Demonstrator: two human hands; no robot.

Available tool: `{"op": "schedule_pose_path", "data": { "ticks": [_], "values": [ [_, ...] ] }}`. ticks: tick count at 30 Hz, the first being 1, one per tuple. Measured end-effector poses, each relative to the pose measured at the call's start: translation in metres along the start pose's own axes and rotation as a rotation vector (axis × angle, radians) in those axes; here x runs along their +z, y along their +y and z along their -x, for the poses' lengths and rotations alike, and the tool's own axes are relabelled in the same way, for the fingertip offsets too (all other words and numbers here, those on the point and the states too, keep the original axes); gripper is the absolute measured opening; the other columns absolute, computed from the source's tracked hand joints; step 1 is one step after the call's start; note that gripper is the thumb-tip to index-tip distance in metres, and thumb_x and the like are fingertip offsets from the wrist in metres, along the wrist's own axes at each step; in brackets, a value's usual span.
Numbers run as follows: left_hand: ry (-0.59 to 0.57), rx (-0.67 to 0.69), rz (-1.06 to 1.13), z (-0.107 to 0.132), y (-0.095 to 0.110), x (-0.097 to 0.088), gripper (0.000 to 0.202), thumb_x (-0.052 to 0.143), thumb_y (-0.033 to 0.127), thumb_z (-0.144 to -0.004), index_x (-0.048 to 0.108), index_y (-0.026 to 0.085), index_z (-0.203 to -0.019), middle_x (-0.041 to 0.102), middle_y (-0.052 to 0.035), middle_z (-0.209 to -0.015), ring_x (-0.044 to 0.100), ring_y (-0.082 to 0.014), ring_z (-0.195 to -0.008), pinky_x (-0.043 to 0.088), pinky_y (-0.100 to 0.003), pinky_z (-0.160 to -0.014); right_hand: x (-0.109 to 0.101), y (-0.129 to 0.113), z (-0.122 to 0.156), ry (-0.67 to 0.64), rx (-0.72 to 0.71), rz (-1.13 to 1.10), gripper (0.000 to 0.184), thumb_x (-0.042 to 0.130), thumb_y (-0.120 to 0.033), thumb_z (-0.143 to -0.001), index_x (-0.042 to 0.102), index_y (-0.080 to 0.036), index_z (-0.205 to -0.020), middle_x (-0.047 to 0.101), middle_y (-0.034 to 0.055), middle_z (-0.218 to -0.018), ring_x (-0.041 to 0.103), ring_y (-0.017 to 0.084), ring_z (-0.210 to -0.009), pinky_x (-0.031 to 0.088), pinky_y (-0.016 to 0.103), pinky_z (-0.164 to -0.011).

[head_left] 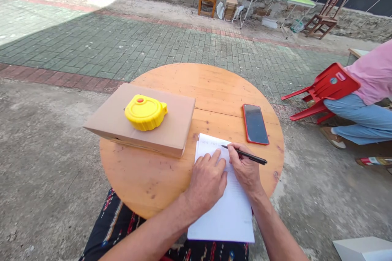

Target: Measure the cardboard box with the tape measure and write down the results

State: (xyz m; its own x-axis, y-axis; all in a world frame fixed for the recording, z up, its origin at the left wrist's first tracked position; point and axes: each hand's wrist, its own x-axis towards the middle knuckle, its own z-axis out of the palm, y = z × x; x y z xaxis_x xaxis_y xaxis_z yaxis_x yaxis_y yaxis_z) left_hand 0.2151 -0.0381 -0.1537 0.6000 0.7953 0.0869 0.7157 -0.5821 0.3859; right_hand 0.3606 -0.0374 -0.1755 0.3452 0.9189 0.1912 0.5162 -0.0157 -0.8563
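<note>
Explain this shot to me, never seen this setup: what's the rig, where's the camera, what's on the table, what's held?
There's no robot here, just a person's two bare hands. The single picture comes from a camera worn on that person's head, looking forward and down. On the round wooden table sit a cardboard box with a yellow tape measure on top, a smartphone in a red case, and white paper that overhangs the near edge. The right hand holds a black pen, its tip by faint handwriting near the paper's top. The left hand rests on the paper, holding nothing visible.
</note>
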Motion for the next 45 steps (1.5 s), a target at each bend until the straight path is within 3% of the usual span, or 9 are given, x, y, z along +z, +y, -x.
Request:
{"op": "schedule_pose_path", "data": {
  "ticks": [33,45],
  "values": [
    [0.001,-0.004,0.015,-0.0009,-0.0006,0.0016,0.011,0.053,0.022,-0.087,0.056,0.022,-0.097,0.055,-0.0037,-0.131,0.054,-0.0246,-0.096,0.048,-0.042,-0.082,-0.0003,0.0009,-0.0002,-0.024,0.003,0.009,0.017,0.053,-0.033,-0.089,0.063,-0.021,-0.082,0.062,-0.0006,-0.069,0.057,0.014,-0.059,0.047,0.027,-0.059],
    [0.012,-0.002,0.013,0.0002,-0.0009,0.0023,0.009,0.054,0.023,-0.087,0.055,0.022,-0.096,0.056,-0.0029,-0.131,0.054,-0.0239,-0.095,0.049,-0.042,-0.082,-0.0013,0.002,0.0023,0.045,0.0,-0.015,0.016,0.053,-0.032,-0.089,0.063,-0.02,-0.083,0.058,-0.0023,-0.063,0.056,0.014,-0.057,0.046,0.028,-0.059]
  ]
}}
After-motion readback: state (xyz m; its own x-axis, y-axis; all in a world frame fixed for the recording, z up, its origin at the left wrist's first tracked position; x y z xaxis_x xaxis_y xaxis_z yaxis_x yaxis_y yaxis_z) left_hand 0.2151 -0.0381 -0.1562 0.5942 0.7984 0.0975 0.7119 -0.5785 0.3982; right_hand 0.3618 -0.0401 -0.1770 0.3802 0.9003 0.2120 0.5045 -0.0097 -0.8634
